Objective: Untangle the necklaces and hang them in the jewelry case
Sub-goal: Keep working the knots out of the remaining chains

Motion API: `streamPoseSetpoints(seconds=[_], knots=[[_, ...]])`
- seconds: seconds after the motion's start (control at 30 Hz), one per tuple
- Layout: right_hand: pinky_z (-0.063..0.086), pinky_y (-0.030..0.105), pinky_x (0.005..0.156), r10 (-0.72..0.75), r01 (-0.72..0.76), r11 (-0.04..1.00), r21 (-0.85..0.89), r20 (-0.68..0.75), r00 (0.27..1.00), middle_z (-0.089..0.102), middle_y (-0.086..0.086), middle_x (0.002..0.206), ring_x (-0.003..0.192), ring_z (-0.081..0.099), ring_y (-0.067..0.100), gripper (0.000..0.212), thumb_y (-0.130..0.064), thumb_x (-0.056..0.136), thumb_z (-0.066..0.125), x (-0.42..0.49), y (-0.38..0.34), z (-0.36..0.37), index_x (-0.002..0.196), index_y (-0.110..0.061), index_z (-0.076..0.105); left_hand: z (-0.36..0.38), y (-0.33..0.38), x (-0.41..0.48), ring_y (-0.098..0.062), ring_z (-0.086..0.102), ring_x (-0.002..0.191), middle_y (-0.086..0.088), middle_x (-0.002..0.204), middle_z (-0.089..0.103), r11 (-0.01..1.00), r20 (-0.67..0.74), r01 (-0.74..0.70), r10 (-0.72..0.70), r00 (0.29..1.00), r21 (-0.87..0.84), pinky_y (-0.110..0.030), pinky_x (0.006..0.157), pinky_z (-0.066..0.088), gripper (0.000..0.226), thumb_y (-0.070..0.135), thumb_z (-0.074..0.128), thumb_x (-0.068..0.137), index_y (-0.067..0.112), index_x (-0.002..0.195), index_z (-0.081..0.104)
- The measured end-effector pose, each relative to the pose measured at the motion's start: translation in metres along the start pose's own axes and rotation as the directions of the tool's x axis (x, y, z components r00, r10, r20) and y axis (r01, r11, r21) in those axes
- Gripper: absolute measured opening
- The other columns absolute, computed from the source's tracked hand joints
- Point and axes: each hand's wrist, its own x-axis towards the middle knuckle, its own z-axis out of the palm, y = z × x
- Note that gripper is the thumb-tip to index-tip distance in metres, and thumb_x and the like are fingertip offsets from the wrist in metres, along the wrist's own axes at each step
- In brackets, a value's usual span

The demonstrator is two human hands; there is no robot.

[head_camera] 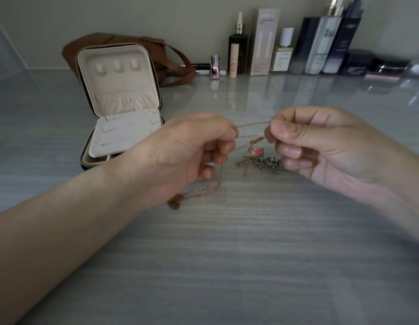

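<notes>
Two hands pinching one thin gold chain (251, 124), taut between them.
Left hand (180, 156), right hand (321, 146); silver chain (264, 163) heaped below; open jewelry case (124, 99) beyond left.

A glossy, faintly streaked grey tabletop (227, 254) mirrored the bottles — upon it lay thin gold-toned metal chains (250, 124), a matt velvety-lined jewelry case (119, 95), and a smooth brown leather bag (171, 59).

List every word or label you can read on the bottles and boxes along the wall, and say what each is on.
"JU" above "DO": peach tube.
"H": white bottle, rest blurred.
Cream bottle, dark dropper bottle, pink box, black box: print too small or blurred to read.
</notes>
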Motion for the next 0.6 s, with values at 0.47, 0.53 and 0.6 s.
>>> streamPoseSetpoints(seconds=[0.47,0.53,0.6], knots=[[0.030,0.014,0.039,-0.045,0.046,0.999,-0.022,0.026,0.999,0.057,0.001,0.065,0.046,0.041,0.005,0.012,-0.025,0.052,0.072,-0.0004,0.0013,0.0017,0.059,-0.018,0.066,0.0082,0.0030,-0.0079,-0.005,0.042,0.054,0.014,0.050,0.047,0.902,-0.059,-0.136,0.175,0.983,0.409,-0.015,0.053,0.035,0.017,0.012,0.066,0.076,0.027,0.079,0.073],[0.030,0.014,0.039,-0.049,0.049,0.999,-0.024,0.030,0.998,0.057,0.001,0.066,0.046,0.041,0.005,0.011,-0.024,0.053,0.072,-0.0007,0.0012,0.0018,0.059,-0.018,0.066,0.0080,0.0024,-0.0082,-0.011,0.040,0.055,0.011,0.052,0.047,0.894,-0.044,-0.141,0.176,0.983,0.426,-0.022,0.055,0.035,0.017,0.011,0.067,0.075,0.026,0.076,0.075],[0.030,0.014,0.039,-0.052,0.053,0.998,-0.022,0.036,0.998,0.057,0.001,0.066,0.046,0.041,0.005,0.010,-0.023,0.053,0.071,-0.0012,0.0015,0.0027,0.059,-0.018,0.066,0.0084,0.0022,-0.0085,-0.012,0.041,0.055,0.009,0.052,0.047,0.885,-0.037,-0.154,0.189,0.981,0.438,-0.024,0.055,0.035,0.016,0.011,0.066,0.073,0.025,0.074,0.075]])
